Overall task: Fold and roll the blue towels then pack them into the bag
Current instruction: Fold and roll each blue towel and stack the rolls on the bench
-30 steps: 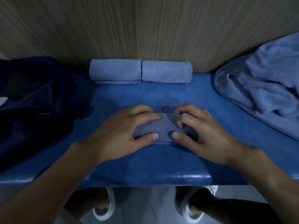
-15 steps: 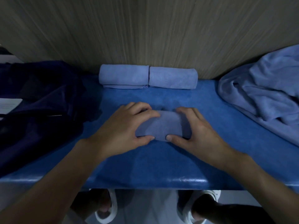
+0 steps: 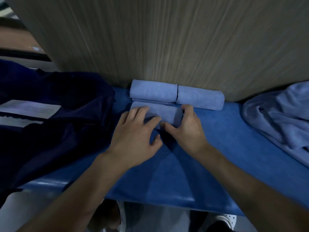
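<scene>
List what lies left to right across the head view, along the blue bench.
dark blue bag → left hand → right hand → heap of unfolded blue towels

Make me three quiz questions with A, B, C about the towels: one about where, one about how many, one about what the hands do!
1. Where is the messy towel pile?
A. On the right of the bench
B. On the floor
C. On a shelf

2. How many rolled towels lie on the bench?
A. One
B. Three
C. Five

3. What are the hands doing?
A. Waving in the air
B. Clapping
C. Both touching the nearest roll

Answers:
1 A: the pile lies crumpled at the bench's right end.
2 B: the left wall roll and the right wall roll sit against the wall, with the nearest roll in front of them.
3 C: the left hand rests on the nearest roll, and the right hand grips its right end.
</scene>
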